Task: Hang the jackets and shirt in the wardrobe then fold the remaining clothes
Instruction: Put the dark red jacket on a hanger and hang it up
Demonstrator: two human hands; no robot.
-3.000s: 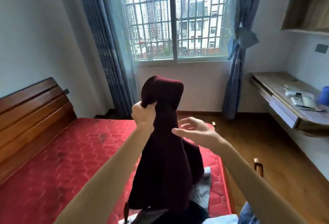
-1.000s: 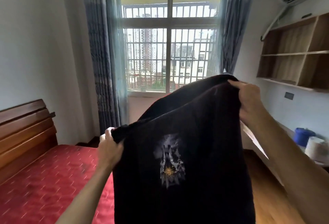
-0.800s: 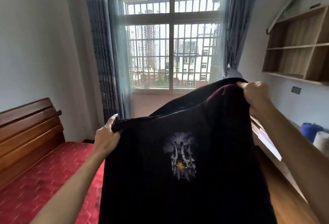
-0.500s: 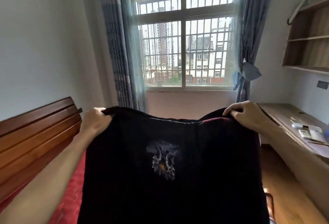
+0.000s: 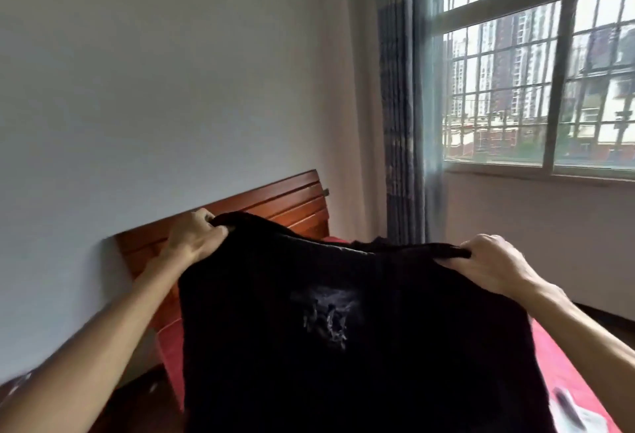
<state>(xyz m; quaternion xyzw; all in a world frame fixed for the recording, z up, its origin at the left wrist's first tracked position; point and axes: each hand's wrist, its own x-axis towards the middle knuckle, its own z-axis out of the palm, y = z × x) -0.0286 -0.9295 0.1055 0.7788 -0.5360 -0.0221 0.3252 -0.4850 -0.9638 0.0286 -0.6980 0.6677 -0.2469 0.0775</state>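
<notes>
thinking~11 words, max 15. Lower case. Open with an adverb. Semicolons.

"meanwhile both hands pinch the dark garment's top edge; it hides most of the red bed; headboard behind."

Need to name left hand and right hand with points. Count words.

"up front, left hand [..] and right hand [..] pinch the black garment [..]; it hides the bed [..]." Count: up(1) front(2) left(3) hand(4) and(5) right(6) hand(7) pinch(8) the(9) black(10) garment(11) it(12) hides(13) the(14) bed(15). 15 OK. Maybe shorter: "now" is a small discourse word. "now left hand and right hand pinch the black garment; it screens the red bed" = 15. Hmm. "squarely, left hand and right hand pinch a black garment screening the bed; headboard behind" count: squarely1 left2 hand3 and4 right5 hand6 pinch7 a8 black9 garment10 screening11 the12 bed13 headboard14 behind15. OK 15. Slightly shorter: drop headboard: 13 words.

"now" might imply earlier? Use "squarely"? "up close,". I'll go "overhead"? No. "well, left hand and right hand pinch the black garment; it blocks most of the bed" count: well1 left2 hand3 and4 right5 hand6 pinch7 the8 black9 garment10 it11 blocks12 most13 of14 the15 bed16. Too many. "well, left hand and right hand pinch the black garment; it screens the bed" = 14.

Points: left hand 570,830; right hand 1430,920; garment 1000,1150; bed 1650,1220 (red mattress at right). Red at 1650,1200: garment right edge at ~1540 at y 1100, ~1600 at y1300. Bed at 1680,1230 is red. OK.well, left hand [image 5: 196,236] and right hand [image 5: 491,267] pinch the black garment [image 5: 343,357]; it screens the bed [image 5: 577,374]

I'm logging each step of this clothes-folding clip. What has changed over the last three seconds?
The right hand, open beside the bunched dark garment three seconds ago, took hold of it; both hands then spread it wide by its top edge. The view swung left toward the headboard. The left hand kept its grip, and the print still faces the camera.
</notes>
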